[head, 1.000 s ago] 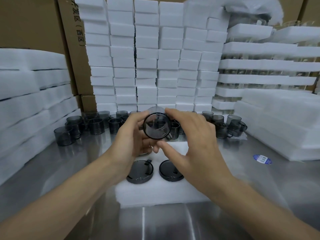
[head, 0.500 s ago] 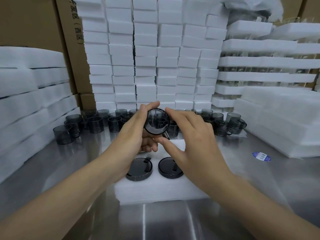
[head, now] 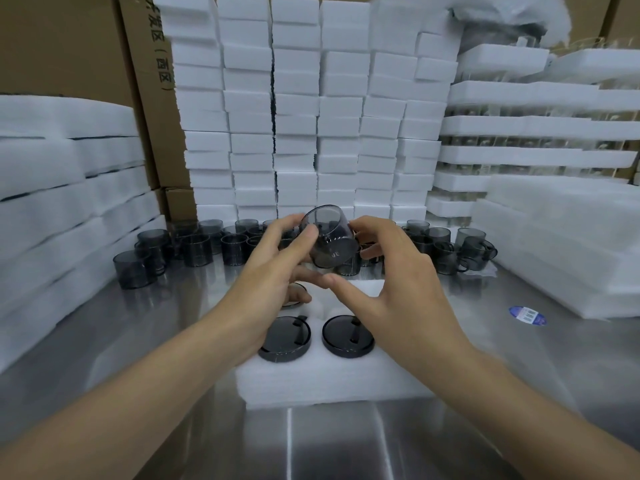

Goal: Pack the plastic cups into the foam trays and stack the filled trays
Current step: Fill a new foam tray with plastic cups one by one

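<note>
**Cup turned side-on, seating comes next**

Nearest you, the white rectangular foam tray (head: 329, 382) lies on the brushed steel table (head: 346, 445), with two dark round seated cups (head: 284, 339) in its front pockets. Above its back row you hold the smoky grey translucent plastic cup (head: 329, 237) between both hands. A second ago its round end faced you. Now it is tipped side-on with the wall showing, which suggests your check is done and it goes into a pocket next. Your left hand (head: 273, 275) pinches it, thumb on the near wall, fingers curled behind. Your right hand (head: 394, 271) wraps bent fingers round the far side, its thumb spread free underneath. Beyond stand the loose grey cups (head: 197, 249), then the stacked white foam blocks (head: 294, 116).
</note>
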{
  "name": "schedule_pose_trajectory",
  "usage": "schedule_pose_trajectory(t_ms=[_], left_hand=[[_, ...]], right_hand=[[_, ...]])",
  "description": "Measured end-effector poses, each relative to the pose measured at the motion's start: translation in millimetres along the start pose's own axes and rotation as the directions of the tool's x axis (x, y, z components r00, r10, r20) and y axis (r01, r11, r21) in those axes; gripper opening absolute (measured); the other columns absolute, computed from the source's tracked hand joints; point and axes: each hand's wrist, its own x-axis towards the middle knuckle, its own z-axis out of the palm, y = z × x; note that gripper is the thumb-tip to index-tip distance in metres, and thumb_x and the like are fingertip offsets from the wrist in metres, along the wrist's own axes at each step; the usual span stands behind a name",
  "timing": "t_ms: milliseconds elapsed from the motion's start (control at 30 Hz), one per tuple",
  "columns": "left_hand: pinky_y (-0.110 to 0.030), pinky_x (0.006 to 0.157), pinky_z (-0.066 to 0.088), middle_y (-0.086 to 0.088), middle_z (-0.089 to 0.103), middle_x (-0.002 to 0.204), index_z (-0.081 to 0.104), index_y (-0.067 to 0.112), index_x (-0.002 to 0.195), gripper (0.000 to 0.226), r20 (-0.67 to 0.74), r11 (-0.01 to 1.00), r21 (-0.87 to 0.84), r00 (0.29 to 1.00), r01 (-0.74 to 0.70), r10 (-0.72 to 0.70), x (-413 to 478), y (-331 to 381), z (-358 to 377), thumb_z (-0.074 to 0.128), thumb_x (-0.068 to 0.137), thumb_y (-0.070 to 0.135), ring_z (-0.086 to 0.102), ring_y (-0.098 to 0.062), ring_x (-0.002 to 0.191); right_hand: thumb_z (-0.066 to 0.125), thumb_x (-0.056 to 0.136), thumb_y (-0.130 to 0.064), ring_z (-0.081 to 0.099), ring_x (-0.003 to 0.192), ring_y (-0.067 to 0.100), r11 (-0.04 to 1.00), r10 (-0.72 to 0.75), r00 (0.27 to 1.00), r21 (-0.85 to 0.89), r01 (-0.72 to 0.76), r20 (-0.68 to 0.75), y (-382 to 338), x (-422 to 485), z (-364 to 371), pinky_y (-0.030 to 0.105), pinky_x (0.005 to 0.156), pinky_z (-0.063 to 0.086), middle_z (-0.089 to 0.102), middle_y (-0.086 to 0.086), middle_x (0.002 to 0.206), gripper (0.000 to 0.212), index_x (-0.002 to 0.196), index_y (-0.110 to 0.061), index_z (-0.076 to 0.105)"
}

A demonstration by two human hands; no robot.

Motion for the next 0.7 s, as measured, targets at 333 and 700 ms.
schedule_pose_trajectory(t_ms=[333, 700], left_hand=[[-0.034, 0.073, 0.053, 0.002, 0.076, 0.103, 0.065, 0.053, 0.134, 0.052, -0.011, 0.996, 0.082, 0.999, -0.031, 0.032, 0.1, -0.4, -1.3, 0.054, 0.106, 0.011, 0.075, -0.022, 0.093], [-0.027, 0.083, 0.058, 0.014, 0.073, 0.114, 0.069, 0.052, 0.123, 0.057, -0.022, 0.960, 0.254, 0.991, -0.121, 0.131, 0.2, -6.6, -1.2, 0.084, 0.089, 0.007, 0.072, -0.006, 0.107]], right_hand=[[0.081, 0.090, -0.035, 0.069, 0.095, 0.001, 0.997, 0.077, 0.994, 0.037, -0.074, -0.080, -1.1, 0.1, -3.5, 0.042, 0.087, 0.057, 0.069, -0.025, 0.105, 0.061, 0.133, -0.056, 0.043], [0.084, 0.087, -0.043, 0.064, 0.110, 0.001, 0.992, 0.124, 0.992, 0.005, -0.124, -0.031, 4.5, 1.4, 0.0, 0.042, 0.094, 0.055, 0.064, -0.025, 0.119, 0.054, 0.126, -0.048, 0.047]])
